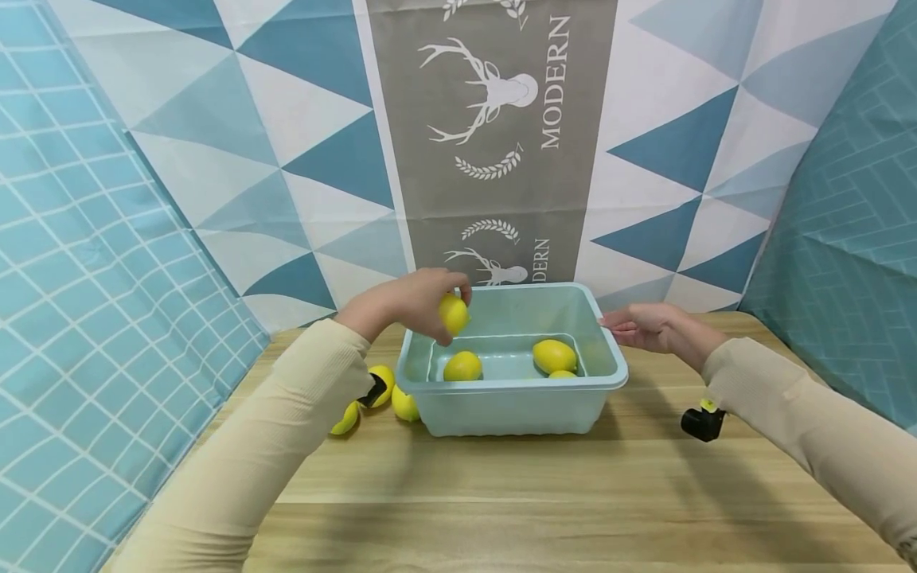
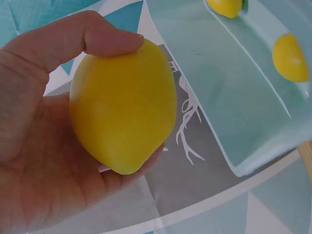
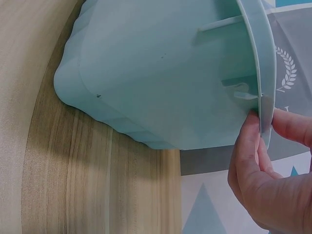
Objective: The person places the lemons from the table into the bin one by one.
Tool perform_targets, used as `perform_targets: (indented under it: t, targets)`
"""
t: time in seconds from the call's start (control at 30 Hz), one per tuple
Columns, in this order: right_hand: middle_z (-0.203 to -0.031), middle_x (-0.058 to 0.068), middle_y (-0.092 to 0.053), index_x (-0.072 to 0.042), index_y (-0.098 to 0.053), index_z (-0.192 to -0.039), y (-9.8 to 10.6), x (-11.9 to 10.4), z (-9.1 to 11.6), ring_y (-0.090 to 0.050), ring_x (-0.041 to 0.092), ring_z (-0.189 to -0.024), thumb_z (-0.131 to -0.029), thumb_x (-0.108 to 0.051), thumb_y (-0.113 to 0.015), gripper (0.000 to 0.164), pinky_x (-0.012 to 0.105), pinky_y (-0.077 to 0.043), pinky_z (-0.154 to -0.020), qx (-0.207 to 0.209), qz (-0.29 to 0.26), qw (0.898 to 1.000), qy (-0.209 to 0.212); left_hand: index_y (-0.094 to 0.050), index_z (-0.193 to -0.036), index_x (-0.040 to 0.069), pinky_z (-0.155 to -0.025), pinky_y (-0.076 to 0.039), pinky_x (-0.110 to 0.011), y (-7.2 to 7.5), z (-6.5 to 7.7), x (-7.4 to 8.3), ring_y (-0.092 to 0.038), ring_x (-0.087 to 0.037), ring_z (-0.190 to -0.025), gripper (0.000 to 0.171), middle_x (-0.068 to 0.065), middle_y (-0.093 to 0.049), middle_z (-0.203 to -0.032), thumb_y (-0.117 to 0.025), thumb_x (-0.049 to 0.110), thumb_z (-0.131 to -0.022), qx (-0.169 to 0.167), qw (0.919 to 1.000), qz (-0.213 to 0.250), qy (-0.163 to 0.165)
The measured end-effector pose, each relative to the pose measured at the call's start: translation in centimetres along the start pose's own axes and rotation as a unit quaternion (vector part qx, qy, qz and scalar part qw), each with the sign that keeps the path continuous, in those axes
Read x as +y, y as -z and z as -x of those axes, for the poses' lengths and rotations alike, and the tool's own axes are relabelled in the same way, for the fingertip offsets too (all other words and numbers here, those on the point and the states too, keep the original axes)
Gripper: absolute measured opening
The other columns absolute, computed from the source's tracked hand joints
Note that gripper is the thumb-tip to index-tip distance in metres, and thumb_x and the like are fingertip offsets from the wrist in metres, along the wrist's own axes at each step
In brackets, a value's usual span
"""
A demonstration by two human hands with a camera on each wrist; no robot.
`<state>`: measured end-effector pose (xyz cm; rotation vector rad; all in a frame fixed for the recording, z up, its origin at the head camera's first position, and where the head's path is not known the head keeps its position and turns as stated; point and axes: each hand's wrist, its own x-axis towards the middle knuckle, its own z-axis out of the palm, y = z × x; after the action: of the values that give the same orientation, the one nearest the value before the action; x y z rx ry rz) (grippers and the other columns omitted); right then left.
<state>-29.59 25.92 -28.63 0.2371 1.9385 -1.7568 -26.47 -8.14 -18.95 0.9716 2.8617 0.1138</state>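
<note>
A yellow lemon (image 2: 124,107) sits in the grip of my left hand (image 1: 424,302), thumb on one side and fingers on the other. That hand is over the left end of a pale green-blue plastic basin (image 1: 512,410). Inside the basin lie a lemon (image 1: 462,366) on the left and another lemon (image 1: 554,356) on the right, with part of a third in front of it. My right hand (image 1: 648,326) pinches the basin's right rim (image 3: 265,73) between thumb and fingers, as the right wrist view shows.
Several lemons (image 1: 405,404) lie on the wooden table (image 1: 501,501) left of the basin, partly hidden by the left wrist and its black camera (image 1: 372,391). Another black camera (image 1: 702,423) hangs under the right wrist. A patterned cloth wall (image 1: 494,159) stands close behind the basin.
</note>
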Motion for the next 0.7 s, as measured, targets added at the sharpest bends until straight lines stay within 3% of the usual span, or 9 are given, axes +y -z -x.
perform_targets:
  t: [0.27, 0.7]
  targets:
    - [-0.088, -0.004, -0.063, -0.002, -0.047, -0.129, 0.1, 0.1, 0.1, -0.063, 0.006, -0.082, -0.09, -0.01, -0.064, 0.044, 0.018, -0.057, -0.081, 0.003, -0.008, 1.0, 0.002, -0.057, -0.113, 0.016, -0.077, -0.049, -0.03, 0.0, -2.4, 0.2, -0.052, -0.022, -0.096, 0.047, -0.006, -0.059, -0.112, -0.076, 0.013, -0.069, -0.005, 0.9997, 0.021, 0.008]
    - [-0.09, -0.003, -0.061, -0.003, -0.049, -0.122, 0.0, 0.1, 0.0, -0.062, 0.006, -0.084, -0.091, -0.011, -0.063, 0.035, 0.018, -0.056, -0.083, -0.003, -0.002, 1.0, 0.003, -0.059, -0.114, 0.015, -0.079, -0.049, -0.03, -1.1, -4.7, -0.6, -0.051, -0.022, -0.097, 0.047, -0.005, -0.061, -0.113, -0.074, 0.012, -0.07, 0.006, 0.9992, 0.038, 0.011]
